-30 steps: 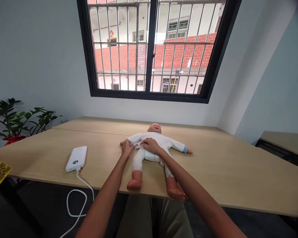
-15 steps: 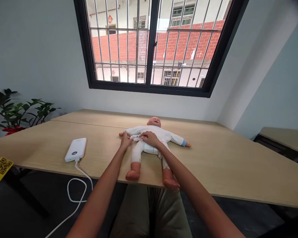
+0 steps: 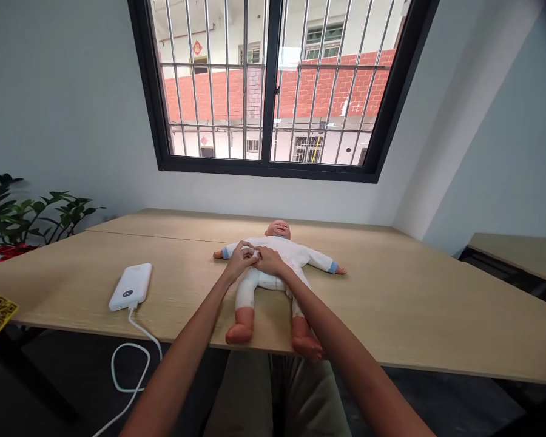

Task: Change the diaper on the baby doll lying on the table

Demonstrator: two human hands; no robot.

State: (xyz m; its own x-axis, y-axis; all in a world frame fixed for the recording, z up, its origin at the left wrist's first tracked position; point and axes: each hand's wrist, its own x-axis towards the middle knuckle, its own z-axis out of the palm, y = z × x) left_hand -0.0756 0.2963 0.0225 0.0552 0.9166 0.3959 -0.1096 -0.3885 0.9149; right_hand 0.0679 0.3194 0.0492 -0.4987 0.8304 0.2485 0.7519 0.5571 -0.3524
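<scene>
Checker: State the position of the doll.
Operator: The doll (image 3: 296, 254) lies face up on the wooden table (image 3: 418, 303), head toward the window (image 3: 266, 170), feet toward me, arms spread. One foot, under my right forearm, reaches the front edge.

Checker: Report the left hand.
Operator: My left hand (image 3: 240, 262) is partly closed, fingers curved and thumb drawn near them. It sits at the doll's waist, on my left side of the torso. A little white cloth of the outfit (image 3: 284, 244) shows at the fingertips; I cannot tell whether it is gripped.

Checker: Right hand?
Operator: My right hand (image 3: 269, 261) rests across the doll's belly, back upward, fingers bent toward the left hand. The fingertips of both hands nearly meet. Its underside is hidden, so I cannot tell whether it holds cloth.

Checker: Other items?
Operator: A white power bank (image 3: 131, 286) lies well apart, to my left. Its white cable (image 3: 146, 331) hangs over the front edge.
</scene>
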